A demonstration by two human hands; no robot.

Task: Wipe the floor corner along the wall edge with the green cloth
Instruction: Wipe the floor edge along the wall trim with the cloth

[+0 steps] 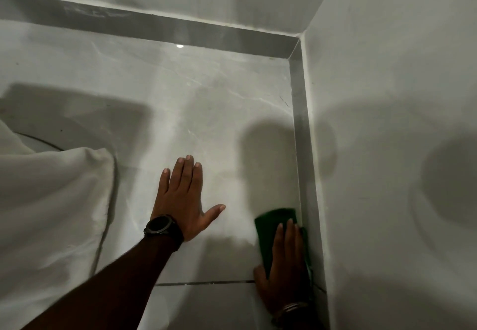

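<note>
The green cloth [271, 226] lies flat on the pale tiled floor [206, 110], right against the grey skirting strip [300, 128] of the right wall. My right hand [282, 265] presses down on the cloth, fingers stretched over it and thumb out to the left; part of the cloth shows ahead of the fingertips and along the wall side. My left hand [184, 198], with a black watch on the wrist, rests palm down on the floor to the left of the cloth, fingers spread, holding nothing. The room corner [296, 45] lies further ahead.
White fabric [46, 195] hangs or lies bunched at the left, beside my left arm. A grout line [206, 283] crosses the floor under my wrists. Grey skirting [154, 22] also runs along the far wall. The right wall [387, 148] stands close.
</note>
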